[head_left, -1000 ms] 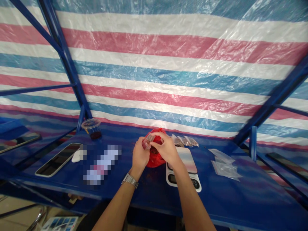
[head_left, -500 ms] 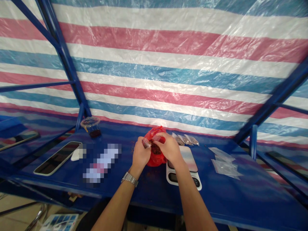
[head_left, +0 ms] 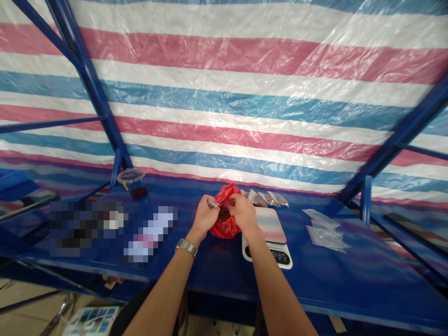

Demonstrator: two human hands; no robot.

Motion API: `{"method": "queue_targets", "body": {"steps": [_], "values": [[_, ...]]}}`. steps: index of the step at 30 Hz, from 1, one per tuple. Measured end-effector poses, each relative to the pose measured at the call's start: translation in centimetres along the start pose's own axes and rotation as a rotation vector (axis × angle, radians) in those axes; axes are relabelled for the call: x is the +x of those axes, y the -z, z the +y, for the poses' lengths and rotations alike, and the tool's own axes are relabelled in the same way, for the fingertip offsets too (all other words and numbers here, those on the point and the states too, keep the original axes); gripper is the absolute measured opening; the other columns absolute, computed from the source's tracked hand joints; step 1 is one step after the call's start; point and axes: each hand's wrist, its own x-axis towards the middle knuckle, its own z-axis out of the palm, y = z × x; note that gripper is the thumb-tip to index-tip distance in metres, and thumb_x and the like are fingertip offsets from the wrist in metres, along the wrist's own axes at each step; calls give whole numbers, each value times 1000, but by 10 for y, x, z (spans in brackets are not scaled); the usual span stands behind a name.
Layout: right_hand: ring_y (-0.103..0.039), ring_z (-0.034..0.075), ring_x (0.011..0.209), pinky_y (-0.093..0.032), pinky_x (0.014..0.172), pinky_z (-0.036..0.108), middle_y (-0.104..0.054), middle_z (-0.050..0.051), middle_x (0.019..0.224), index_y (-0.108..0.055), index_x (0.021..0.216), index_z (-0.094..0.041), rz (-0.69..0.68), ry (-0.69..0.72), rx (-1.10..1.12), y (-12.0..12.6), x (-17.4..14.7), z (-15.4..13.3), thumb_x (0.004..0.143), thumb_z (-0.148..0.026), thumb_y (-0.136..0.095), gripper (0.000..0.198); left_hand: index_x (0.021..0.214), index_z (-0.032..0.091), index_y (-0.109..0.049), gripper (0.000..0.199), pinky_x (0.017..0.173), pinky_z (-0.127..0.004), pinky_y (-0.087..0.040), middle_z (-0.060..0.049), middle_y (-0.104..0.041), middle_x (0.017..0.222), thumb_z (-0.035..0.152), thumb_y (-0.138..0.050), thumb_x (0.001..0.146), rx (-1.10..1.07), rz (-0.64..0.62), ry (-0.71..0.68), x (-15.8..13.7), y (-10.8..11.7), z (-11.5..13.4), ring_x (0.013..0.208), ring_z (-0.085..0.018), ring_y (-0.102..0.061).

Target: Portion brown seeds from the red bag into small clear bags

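My left hand (head_left: 205,217) has its fingers closed around a small clear plastic bag (head_left: 212,203) at the left side of a red plastic bag (head_left: 226,229). Dark brown loose bits (head_left: 224,214) show in the red bag's open mouth. At that mouth, on the right, is my right hand (head_left: 245,213), thumb and fingers drawn together; what they grip is hidden. A white kitchen scale (head_left: 271,225) lies partly under my right forearm, nothing visible on its plate. Several small clear bags with brown contents (head_left: 269,199) lie in a row behind the scale.
Flat clear bags (head_left: 326,232) lie on the blue table (head_left: 367,275) at right. At left stand a lidded plastic cup (head_left: 136,184) with dark liquid and two pixelated items. Blue metal posts (head_left: 103,109) and striped plastic sheeting (head_left: 245,107) rise behind the table.
My right hand has moved slightly lower and right, its fingers now at the red bag's mouth rather than beside the small bag. My left hand has shifted slightly. The view has tilted a little.
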Motion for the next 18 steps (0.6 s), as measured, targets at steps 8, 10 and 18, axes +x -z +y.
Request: {"method": "queue_targets", "body": {"steps": [8,10,18], "values": [[-73,24,97,-51,87,33,-80,3,99,-78,101,-28,-66,114,12,7,-3,11,81,-14,-76,25,86,20,-54,23,71,-24,-43,4,-58,79,-1,-58,77,-1,142,10,3,2,0,74,-13,-58],[-72,25,103,-50,91,33,-80,3,102,-78,103,-28,-87,122,-48,13,-5,8,81,-11,-76,28,87,21,-51,22,70,-25,-42,3,-58,77,2,-58,80,122,126,-15,-2,9,0,73,-14,-59],[-74,25,102,-50,91,33,-81,4,102,-78,103,-25,-163,116,11,13,-5,7,80,-14,-79,26,93,25,-45,25,63,-27,-41,3,-63,73,17,-66,83,227,-143,142,-27,19,-6,67,-19,-64]]}}
